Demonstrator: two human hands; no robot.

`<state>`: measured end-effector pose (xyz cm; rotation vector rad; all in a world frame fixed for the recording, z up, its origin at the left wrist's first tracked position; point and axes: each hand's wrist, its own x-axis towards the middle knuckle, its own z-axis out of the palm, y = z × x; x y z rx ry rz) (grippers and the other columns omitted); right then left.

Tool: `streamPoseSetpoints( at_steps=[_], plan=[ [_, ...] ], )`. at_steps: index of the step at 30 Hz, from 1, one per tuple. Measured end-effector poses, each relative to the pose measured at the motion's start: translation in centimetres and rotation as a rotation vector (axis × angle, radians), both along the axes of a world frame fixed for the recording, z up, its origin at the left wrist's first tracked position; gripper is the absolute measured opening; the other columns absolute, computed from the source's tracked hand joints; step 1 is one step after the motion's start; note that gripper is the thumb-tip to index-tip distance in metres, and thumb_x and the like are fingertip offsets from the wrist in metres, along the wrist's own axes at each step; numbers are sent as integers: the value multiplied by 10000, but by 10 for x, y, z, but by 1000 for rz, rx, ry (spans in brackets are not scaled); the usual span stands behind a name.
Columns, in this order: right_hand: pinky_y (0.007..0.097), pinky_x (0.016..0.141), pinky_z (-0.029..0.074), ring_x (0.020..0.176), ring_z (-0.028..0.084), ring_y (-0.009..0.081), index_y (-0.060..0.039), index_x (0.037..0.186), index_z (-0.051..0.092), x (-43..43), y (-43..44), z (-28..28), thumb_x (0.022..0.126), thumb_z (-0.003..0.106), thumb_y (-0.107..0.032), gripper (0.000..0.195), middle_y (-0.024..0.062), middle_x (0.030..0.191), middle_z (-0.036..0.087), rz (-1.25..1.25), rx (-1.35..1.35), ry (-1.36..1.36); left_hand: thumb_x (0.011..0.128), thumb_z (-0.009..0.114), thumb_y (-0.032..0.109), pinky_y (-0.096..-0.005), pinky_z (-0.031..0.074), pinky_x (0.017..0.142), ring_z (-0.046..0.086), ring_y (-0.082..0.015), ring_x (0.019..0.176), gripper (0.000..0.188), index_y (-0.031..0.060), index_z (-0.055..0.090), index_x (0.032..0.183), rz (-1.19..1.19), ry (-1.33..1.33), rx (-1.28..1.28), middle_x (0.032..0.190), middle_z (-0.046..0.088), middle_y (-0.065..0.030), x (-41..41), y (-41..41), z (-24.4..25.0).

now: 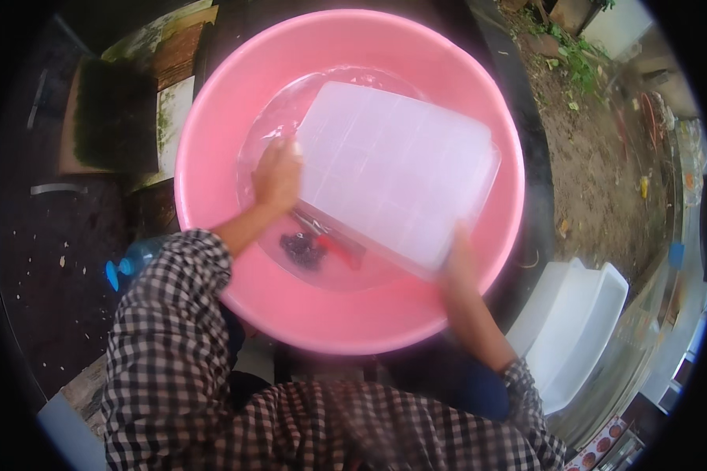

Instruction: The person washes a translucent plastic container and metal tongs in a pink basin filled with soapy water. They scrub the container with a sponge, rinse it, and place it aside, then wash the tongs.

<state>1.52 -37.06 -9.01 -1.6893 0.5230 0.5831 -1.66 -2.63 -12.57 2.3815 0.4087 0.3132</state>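
A large round pink plastic basin (353,327) with shallow water in it stands before me. Tilted inside it is a translucent white rectangular plastic container (397,168), marked by faint grid lines. My left hand (278,176) grips its left edge, thumb on top. At the lower right corner, my right hand (462,262) holds the container too, blurred, its fingers partly hidden. A dark scouring pad (303,250), perhaps of metal mesh, lies in the water below the container. Beside it is a red-handled tool (339,250), partly covered, its kind unclear.
A white plastic tub (565,329) stands right of the basin. To the left are a clear bottle with a blue trigger or pump top (118,271) and a board with a dark green mat (116,115). Bare soil with plants (583,70) lies at upper right.
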Motion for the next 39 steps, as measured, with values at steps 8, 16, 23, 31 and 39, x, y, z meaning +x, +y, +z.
streamPoseSetpoints(
  at_steps=[8,16,23,31,39],
  plan=[
    [351,1042,332,1212,457,265,42,1365,366,1,-1,21,1005,302,-403,576,172,1335,466,15,-101,68,823,533,135,-476,364,993,482,-329,1152,341,75,554,1158,-755,-25,-64,1234,516,-141,4,-92,67],
    [341,1038,331,1209,458,252,63,1346,382,0,16,41,1003,338,-381,562,167,1330,472,41,-139,22,875,446,149,-435,361,1012,477,-366,1149,349,-8,520,1178,-202,-26,-320,1209,535,-216,98,-117,69],
    [340,1018,348,1172,481,248,57,1314,431,0,26,47,1010,329,-351,519,169,1274,513,-51,-129,43,859,450,155,-467,420,887,535,-342,1016,233,30,600,987,-29,-98,-178,1067,585,-189,107,-14,-14],
    [334,1033,333,1190,467,248,58,1314,436,-5,14,30,1012,329,-340,511,171,1289,506,-113,-71,42,896,454,167,-422,369,1010,495,-327,1160,325,45,569,1174,-415,-154,-228,1217,559,-177,116,-116,73],
    [339,1085,282,1272,391,243,65,1357,368,-3,19,26,1010,357,-318,518,171,1381,416,-151,6,74,899,422,225,-381,453,887,584,-292,1025,330,58,600,1120,-157,267,-91,1100,616,-177,153,-52,32]
  ],
)
